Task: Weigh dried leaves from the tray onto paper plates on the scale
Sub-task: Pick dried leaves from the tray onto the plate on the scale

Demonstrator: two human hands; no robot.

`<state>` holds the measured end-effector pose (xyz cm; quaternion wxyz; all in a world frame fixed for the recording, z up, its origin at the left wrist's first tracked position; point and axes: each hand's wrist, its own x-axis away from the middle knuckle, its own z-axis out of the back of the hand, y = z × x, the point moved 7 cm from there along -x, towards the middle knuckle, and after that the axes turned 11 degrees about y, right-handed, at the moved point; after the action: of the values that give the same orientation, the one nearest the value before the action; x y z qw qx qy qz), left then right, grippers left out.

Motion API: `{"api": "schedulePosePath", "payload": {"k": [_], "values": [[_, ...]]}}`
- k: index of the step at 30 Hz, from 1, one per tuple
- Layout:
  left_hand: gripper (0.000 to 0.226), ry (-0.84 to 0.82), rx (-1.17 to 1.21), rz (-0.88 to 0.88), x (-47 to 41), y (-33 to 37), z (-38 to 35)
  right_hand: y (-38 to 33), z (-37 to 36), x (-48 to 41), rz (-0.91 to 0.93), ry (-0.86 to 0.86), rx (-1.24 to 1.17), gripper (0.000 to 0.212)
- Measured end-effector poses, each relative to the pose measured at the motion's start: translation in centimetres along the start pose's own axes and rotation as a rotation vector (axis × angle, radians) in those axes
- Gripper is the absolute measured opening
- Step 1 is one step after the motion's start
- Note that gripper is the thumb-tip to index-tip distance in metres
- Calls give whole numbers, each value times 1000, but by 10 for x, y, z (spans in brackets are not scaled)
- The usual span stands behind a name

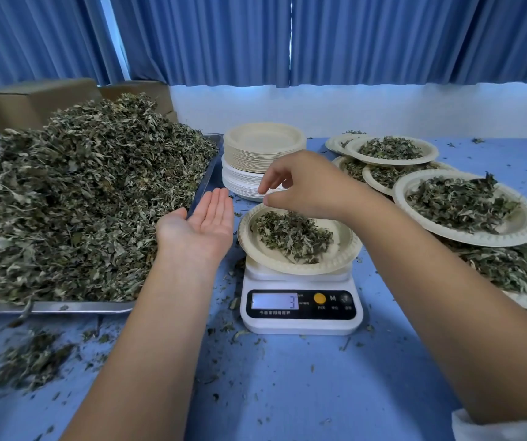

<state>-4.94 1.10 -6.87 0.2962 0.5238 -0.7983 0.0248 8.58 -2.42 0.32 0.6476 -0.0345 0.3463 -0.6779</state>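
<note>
Paper plate with a small mound of dried leaves, seated on the white scale at the middle of the blue tabletop; display showing 3. Left grip at 9 o'clock of that plate, between it and the steel tray, palm up, fingers straight and together, holding nothing. Right grip hovering over the plate's 12 o'clock rim, fingers loosely bent and pointing down, nothing visible between them. Tray at 9 o'clock of the scale, heaped high with a leaf pile. Stack of empty plates at 12 o'clock, behind the scale. Filled plates overlapping from 1 to 3 o'clock. Loose leaf crumbs scattered across the tabletop.
</note>
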Motion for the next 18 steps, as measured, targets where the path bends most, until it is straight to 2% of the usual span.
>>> {"api": "schedulePosePath", "payload": {"k": [9, 18], "values": [[46, 12, -16, 9, 0, -1, 1, -7, -4, 3, 33, -12, 13, 13], [46, 8, -7, 41, 2, 1, -2, -40, -5, 3, 72, 153, -140, 11]]}}
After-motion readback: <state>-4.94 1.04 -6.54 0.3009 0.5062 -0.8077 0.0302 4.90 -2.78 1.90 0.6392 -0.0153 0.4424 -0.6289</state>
